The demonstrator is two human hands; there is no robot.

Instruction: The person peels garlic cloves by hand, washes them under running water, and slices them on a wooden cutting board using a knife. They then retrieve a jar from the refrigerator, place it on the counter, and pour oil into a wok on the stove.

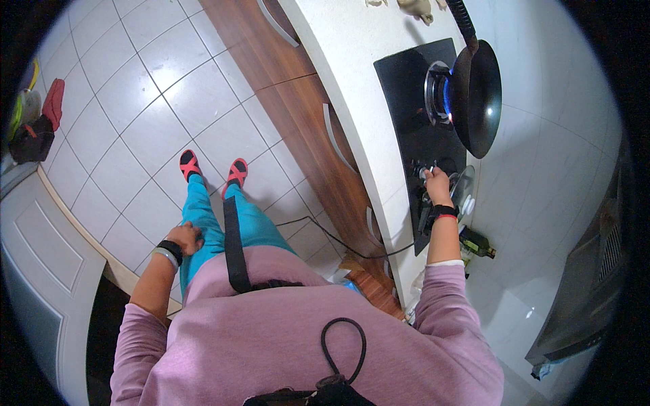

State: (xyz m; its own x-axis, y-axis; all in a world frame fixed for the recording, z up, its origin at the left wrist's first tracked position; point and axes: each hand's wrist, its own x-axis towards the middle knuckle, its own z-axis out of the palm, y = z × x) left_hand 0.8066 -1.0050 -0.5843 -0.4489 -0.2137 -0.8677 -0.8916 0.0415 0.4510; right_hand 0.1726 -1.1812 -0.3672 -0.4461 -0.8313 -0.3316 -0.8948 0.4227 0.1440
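My right hand point(439, 185) reaches over the near part of a black glass gas hob point(406, 101). Its fingertips pinch a small shiny metal part point(430, 170), maybe a control knob; the fingers hide most of it. Farther along the hob, blue flame burns on a gas burner point(437, 96). A dark wok point(477, 101) with a black handle point(461, 18) sits over that flame, its inside looking bare. Beside my right wrist leans a glass lid point(464, 182) with a white knob. My left hand point(185, 237) hangs by my thigh, fingers loosely curled, holding nothing visible.
The hob lies on a white countertop point(345, 66) above wooden cabinets point(299, 101) with curved handles. A dark green bottle point(476, 242) stands near my right forearm. Brownish pieces point(416, 9) lie beyond the hob. A black cable point(330, 234) crosses from me towards the counter. A range hood point(579, 284) is at right.
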